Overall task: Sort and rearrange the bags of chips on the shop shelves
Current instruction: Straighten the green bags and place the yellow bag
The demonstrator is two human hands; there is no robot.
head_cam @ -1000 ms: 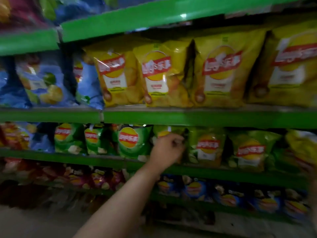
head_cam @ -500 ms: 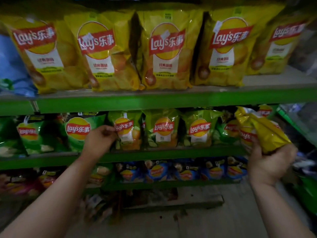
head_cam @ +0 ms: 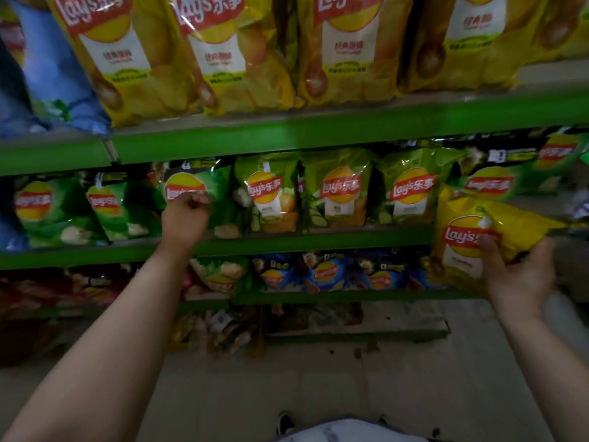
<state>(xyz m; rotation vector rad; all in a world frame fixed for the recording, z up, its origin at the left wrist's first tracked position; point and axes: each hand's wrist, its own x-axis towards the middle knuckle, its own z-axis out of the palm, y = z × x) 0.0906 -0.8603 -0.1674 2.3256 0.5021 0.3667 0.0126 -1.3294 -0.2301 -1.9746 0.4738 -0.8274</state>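
Turned since a moment ago, the crinkly yellow foil chip bag (head_cam: 455,260) now shows its red logo.
Right hand (head_cam: 518,275) clamps it from below, thumb across the front, just off the middle green metal shelf (head_cam: 318,240). Left hand (head_cam: 186,220) is further in, fingers curled against a dark green foil chip bag (head_cam: 220,189) standing there; whether they pinch it I cannot tell.

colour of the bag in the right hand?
The bag held by the right hand is yellow with a red Lay's banner; head view, the only one.
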